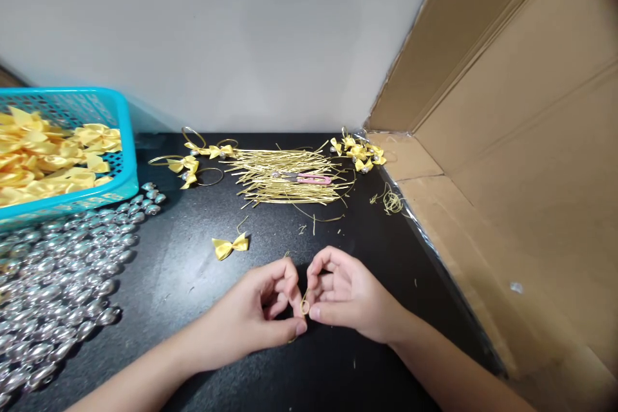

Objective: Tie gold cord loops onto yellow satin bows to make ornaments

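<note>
My left hand and my right hand meet low in the middle of the black table, fingers curled. Between their thumbs and fingertips they pinch a thin gold cord bent into a small loop. A single yellow ribbon bow lies on the table just beyond my left hand. Farther back lies a pile of gold cord pieces with pink-handled scissors on top.
A blue basket of yellow bows stands at the left, with several silver beads spread before it. Finished bows with gold loops lie behind, more bows near an open cardboard box at the right.
</note>
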`<state>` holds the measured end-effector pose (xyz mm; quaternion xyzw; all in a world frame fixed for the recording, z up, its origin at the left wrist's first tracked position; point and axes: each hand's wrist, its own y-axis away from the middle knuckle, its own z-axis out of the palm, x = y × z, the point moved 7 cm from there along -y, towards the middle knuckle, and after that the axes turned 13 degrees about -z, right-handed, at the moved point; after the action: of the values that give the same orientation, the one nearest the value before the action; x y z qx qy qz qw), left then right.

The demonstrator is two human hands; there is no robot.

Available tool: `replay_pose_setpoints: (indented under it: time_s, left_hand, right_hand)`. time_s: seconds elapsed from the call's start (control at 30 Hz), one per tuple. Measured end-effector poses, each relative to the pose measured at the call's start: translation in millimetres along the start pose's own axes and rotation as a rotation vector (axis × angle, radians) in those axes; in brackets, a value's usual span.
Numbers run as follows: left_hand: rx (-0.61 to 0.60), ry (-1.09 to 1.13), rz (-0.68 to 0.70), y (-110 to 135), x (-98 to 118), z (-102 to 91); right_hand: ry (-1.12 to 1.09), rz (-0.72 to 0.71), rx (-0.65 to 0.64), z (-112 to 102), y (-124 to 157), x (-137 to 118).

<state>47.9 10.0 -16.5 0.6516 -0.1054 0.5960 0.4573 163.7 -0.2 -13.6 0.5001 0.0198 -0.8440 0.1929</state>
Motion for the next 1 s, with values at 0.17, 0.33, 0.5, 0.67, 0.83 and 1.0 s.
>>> replay_pose_setpoints:
  time_s: [0.17, 0.33, 0.5, 0.67, 0.83, 1.0]
  left_hand:
    - [0.039, -0.066, 0.007, -1, 1, -0.8]
    - [0.047, -0.115, 0.006, 0, 1, 0.4]
    - [0.056, -0.155, 0.025, 1, 5, 1.2]
    - [0.055, -0.2, 0.039, 2, 7, 1.4]
    - [0.057, -0.208, 0.032, 2, 9, 0.5]
    - [0.038, -0.207, 0.022, 2, 8, 2.8]
  right_hand:
    - [-0.064, 0.034, 0.078, 0, 0, 9]
    - [-0.127, 0.072, 0.105, -1, 0, 12]
    - [-0.226, 0.231, 0.04, -1, 3, 13]
    - [-0.325, 0.343, -0.015, 5, 5, 14]
    - [-0.386, 0.376, -0.046, 7, 6, 14]
    - [-0.362, 0.365, -0.036, 5, 6, 14]
